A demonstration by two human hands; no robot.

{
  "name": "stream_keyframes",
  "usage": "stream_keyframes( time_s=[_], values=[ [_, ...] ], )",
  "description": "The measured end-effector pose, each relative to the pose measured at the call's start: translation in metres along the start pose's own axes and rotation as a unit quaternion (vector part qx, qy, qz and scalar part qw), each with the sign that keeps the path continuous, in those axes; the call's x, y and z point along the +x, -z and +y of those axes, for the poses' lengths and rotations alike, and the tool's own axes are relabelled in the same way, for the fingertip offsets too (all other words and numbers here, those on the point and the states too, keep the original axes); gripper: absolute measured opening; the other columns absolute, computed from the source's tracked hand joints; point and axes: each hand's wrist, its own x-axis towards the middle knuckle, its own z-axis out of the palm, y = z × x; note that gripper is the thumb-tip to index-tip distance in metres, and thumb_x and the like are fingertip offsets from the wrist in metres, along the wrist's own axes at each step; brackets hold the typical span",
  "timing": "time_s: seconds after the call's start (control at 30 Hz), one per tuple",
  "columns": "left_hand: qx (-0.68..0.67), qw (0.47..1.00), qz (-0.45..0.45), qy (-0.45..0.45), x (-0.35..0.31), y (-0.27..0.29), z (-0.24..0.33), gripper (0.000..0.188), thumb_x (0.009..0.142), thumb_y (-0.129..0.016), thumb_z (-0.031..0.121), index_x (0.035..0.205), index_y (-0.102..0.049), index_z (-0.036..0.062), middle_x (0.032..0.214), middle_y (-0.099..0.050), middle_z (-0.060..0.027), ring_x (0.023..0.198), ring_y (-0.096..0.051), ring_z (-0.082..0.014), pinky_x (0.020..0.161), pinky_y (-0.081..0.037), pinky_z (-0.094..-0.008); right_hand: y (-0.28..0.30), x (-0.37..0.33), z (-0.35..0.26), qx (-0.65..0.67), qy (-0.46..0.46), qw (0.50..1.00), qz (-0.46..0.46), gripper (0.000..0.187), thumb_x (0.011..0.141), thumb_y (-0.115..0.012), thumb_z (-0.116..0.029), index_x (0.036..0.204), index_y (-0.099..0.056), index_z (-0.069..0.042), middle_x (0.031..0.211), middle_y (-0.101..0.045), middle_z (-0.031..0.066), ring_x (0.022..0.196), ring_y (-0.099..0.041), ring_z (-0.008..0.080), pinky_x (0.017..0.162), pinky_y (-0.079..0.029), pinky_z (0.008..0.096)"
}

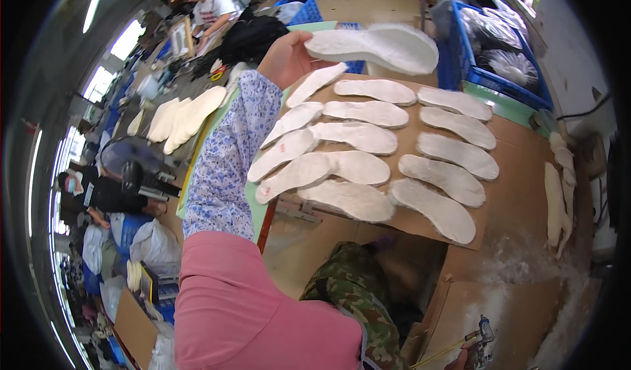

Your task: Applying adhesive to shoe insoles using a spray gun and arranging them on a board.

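Observation:
My left hand, its arm stretched out far ahead, grips the heel or toe end of a thick white fleecy insole. That insole is held up above the far edge of a brown cardboard sheet. Several more white insoles lie on the sheet in rough rows, some overlapping at the left. At the lower edge, my right hand is closed around a small metal spray gun with a thin yellowish hose; part of that hand is cut off by the frame.
A blue crate with plastic bags stands at the far right. White strips hang or lie along the right side. Left are a black fan, a table with pale insole pieces, and two people, one seated.

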Motion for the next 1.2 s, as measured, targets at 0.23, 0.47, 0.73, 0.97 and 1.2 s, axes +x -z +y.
stream_keyframes(
  time_s=[0.23,0.47,0.73,0.97,1.2],
  values=[
    [0.018,0.993,0.116,0.022,-0.132,0.174,0.016,0.036,0.094,-0.040,0.019,0.123,-0.046,-0.0014,0.126,-0.054,-0.0172,0.115,-0.054,-0.0301,0.102,-0.043,-0.0487,-0.051,0.001,-0.021,-0.052,-0.012,0.995,-0.084,0.025,0.091,-0.060,-0.029,0.081,-0.057,-0.007,0.062,-0.050,0.0032,0.052,-0.045,0.0165,0.052,-0.040,0.0341],
    [-0.038,0.931,0.361,0.043,-0.306,0.402,-0.085,0.039,0.087,-0.047,0.025,0.118,-0.050,0.0009,0.127,-0.056,-0.0144,0.111,-0.057,-0.0276,0.096,-0.045,-0.0472,-0.113,-0.009,-0.038,-0.368,0.271,0.871,-0.178,0.029,0.090,-0.061,-0.030,0.102,-0.062,-0.004,0.070,-0.059,0.0090,0.058,-0.053,0.0225,0.059,-0.044,0.0395],
    [0.014,0.900,0.413,0.142,-0.420,0.528,-0.203,0.030,0.084,-0.056,0.019,0.112,-0.050,0.0097,0.108,-0.058,-0.0094,0.098,-0.058,-0.0244,0.082,-0.047,-0.0434,-0.135,-0.014,-0.038,0.009,0.067,0.990,-0.126,0.025,0.094,-0.055,-0.020,0.113,-0.061,-0.004,0.065,-0.055,-0.0037,0.050,-0.046,0.0031,0.043,-0.033,0.0198],
    [-0.057,0.826,0.533,0.174,-0.427,0.538,-0.215,0.049,0.091,-0.057,0.036,0.130,-0.045,0.0104,0.126,-0.051,-0.0069,0.115,-0.048,-0.0267,0.098,-0.042,-0.0424,-0.055,0.060,0.021,0.120,-0.046,0.991,0.040,0.030,0.086,-0.068,-0.029,0.105,-0.061,-0.006,0.087,-0.061,0.0025,0.054,-0.052,0.0083,0.046,-0.042,0.0227],
    [0.080,0.888,0.442,0.100,-0.390,0.474,-0.218,0.042,0.092,-0.053,0.036,0.123,-0.049,0.0077,0.110,-0.057,-0.0095,0.106,-0.055,-0.0291,0.086,-0.049,-0.0416,0.014,0.106,0.075,0.210,-0.083,0.972,0.058,0.033,0.086,-0.068,-0.031,0.106,-0.060,-0.006,0.091,-0.064,0.0064,0.052,-0.052,0.0086,0.046,-0.046,0.0230]
  ],
)
